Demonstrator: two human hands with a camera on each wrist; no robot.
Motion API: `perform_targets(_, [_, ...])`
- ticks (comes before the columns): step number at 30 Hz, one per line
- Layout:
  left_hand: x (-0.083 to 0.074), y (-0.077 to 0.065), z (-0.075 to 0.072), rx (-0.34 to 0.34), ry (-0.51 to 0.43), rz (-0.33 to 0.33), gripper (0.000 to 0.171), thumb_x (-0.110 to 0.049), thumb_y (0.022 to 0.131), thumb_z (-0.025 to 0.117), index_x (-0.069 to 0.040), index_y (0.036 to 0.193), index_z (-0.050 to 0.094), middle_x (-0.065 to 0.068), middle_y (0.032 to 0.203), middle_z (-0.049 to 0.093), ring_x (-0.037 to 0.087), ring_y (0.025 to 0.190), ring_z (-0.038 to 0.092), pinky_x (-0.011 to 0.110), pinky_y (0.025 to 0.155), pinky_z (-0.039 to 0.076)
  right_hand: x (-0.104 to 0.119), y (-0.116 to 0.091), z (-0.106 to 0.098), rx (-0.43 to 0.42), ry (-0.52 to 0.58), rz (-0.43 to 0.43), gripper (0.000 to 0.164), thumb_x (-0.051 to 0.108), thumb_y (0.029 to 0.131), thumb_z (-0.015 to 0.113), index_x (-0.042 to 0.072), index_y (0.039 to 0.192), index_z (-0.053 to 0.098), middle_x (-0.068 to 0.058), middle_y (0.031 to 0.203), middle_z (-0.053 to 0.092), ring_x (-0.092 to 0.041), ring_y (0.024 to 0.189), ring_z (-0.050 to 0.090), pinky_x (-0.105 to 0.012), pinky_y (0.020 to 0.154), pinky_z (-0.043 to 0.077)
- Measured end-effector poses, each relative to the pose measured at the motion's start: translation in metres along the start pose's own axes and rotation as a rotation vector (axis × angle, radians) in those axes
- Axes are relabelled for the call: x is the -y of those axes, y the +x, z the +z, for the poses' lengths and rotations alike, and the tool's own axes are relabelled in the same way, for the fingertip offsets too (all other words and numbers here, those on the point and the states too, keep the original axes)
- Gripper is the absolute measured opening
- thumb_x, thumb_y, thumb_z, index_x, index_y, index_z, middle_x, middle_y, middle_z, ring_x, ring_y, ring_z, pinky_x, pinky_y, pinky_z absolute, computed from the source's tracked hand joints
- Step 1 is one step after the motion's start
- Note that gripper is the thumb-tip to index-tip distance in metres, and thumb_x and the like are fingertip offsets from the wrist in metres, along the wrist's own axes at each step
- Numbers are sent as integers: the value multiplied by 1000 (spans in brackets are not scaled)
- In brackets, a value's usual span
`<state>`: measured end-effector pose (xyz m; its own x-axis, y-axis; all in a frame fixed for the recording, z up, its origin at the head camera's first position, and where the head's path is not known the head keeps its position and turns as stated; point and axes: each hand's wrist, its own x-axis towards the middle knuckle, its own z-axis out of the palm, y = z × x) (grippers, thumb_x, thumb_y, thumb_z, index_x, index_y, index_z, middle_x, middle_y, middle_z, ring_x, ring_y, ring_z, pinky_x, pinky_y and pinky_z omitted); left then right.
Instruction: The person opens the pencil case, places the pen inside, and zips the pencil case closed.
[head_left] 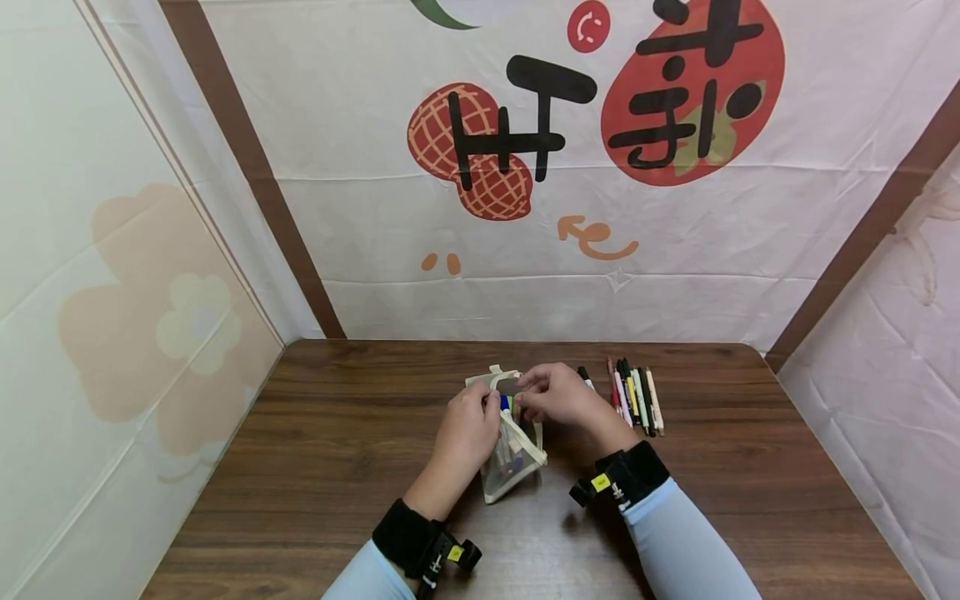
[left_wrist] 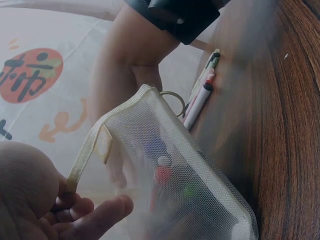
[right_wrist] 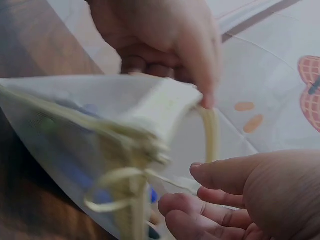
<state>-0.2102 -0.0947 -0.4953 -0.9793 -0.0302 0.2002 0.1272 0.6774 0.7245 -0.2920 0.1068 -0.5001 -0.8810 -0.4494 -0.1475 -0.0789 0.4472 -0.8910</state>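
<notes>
A see-through mesh pencil pouch with cream trim stands tilted on the table, its opening spread. My left hand pinches the trim at the opening's edge, as the left wrist view also shows along the pouch's mesh side. At the opening's other side is my right hand, fingers loosely bent and thumb apart from them. In the right wrist view, the right hand has its fingertips right at the trim, with nothing seen between them. Blue, red and green pens or markers show through the mesh; a blue cap shows at the opening.
On the brown wooden table, a row of several pens and markers lies right of the pouch. Another marker lies partly behind the right hand. Printed white cloth hangs behind the table and along both sides.
</notes>
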Motion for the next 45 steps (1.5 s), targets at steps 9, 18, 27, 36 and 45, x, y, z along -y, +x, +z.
perform_targets(9, [0,-1,0,3,1,7,22,-18,118,58,-7,100,67,6,84,59,17,69,52,30,62,45,-9,-6,-41,-130,-40,64,27,22,112,73,3,131,74,-22,113,82,-29,89,83,-50,84,70])
perform_targets(18, [1,-1,1,8,-2,5,23,-17,118,58,-8,97,64,5,82,57,16,67,51,29,60,43,-18,-25,-83,-253,-206,142,42,31,116,67,4,148,68,-22,131,77,-41,114,78,-44,85,62])
perform_targets(27, [1,-1,3,21,5,-5,24,-19,119,57,-9,97,63,5,82,56,16,66,50,29,59,43,-38,-37,-116,-325,-336,251,48,34,117,63,2,152,64,-31,149,67,-47,128,70,-57,99,60])
perform_targets(36, [-1,-1,1,31,2,-23,24,-21,119,57,-10,99,65,5,83,57,16,67,51,30,60,44,-61,-47,-136,-358,-397,397,58,32,117,59,-4,161,53,-39,167,47,-58,147,56,-70,116,52])
perform_targets(45, [-1,-2,2,28,-4,-9,23,-19,118,58,-9,99,65,6,83,57,17,68,51,31,61,43,-80,-49,-142,-346,-461,440,55,26,116,61,-11,156,54,-40,156,57,-56,137,63,-69,112,55])
